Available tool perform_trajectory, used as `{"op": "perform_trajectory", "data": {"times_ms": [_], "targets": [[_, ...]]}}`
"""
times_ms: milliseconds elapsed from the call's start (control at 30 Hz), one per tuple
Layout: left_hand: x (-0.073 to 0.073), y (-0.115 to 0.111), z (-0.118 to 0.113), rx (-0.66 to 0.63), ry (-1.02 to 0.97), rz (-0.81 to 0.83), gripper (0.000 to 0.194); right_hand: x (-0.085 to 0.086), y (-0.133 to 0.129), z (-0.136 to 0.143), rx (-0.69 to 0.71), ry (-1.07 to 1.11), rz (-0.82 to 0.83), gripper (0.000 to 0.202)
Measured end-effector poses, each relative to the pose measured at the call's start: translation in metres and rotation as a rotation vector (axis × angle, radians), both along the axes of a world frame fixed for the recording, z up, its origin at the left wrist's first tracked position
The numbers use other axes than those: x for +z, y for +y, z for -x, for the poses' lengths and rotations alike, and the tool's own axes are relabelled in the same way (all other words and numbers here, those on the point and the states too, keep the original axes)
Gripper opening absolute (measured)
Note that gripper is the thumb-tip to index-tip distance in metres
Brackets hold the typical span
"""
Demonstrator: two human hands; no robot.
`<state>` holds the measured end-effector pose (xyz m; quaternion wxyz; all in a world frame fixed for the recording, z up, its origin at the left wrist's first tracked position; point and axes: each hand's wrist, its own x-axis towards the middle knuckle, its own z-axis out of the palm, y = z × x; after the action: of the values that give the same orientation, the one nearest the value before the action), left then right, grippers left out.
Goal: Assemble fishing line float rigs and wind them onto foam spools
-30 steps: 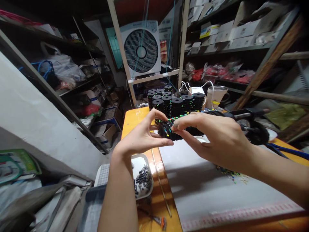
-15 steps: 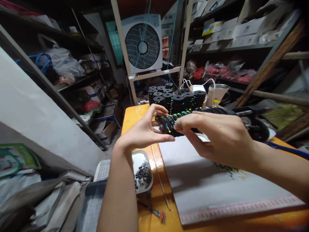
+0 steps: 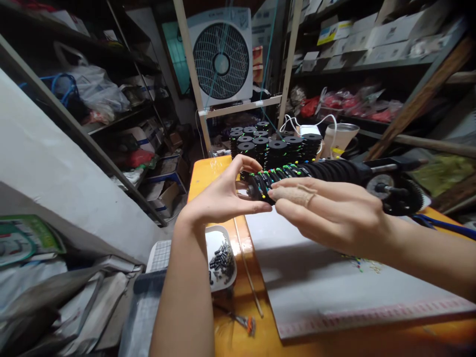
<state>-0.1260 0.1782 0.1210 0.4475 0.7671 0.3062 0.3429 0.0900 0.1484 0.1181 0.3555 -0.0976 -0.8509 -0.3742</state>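
Note:
A row of black ringed spools, set with colour-headed pins and bright green bits, lies along a spindle above the table. My left hand curls round the row's left end, fingers above and behind, thumb below. My right hand reaches in from the right, its fingers close together and their tips against the near side of the spools by that end. A beige wrap covers one of its fingers. Whatever is between those fingertips is hidden. A toothed black wheel is at the spindle's right end.
Stacks of black spools stand behind the row. A white board on the orange table bears loose pins. A white tray of small metal parts is left of a thin stick. Beyond stands a box fan.
My right hand has turned, its fingers now straighter and the wrapped finger in fuller view. My left hand keeps its place at the row's end. The view has shifted slightly.

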Motion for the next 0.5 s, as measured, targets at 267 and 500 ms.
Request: {"op": "perform_trajectory", "data": {"times_ms": [267, 500], "targets": [[0.0, -0.001, 0.0, -0.003, 0.028, -0.006, 0.048, -0.035, -0.032, -0.028, -0.22, -0.149, 0.167, 0.046], [0.016, -0.027, -0.034, 0.265, 0.506, -0.555, 0.069, -0.067, -0.066, -0.091, -0.184, -0.096, 0.492, 0.055]]}}
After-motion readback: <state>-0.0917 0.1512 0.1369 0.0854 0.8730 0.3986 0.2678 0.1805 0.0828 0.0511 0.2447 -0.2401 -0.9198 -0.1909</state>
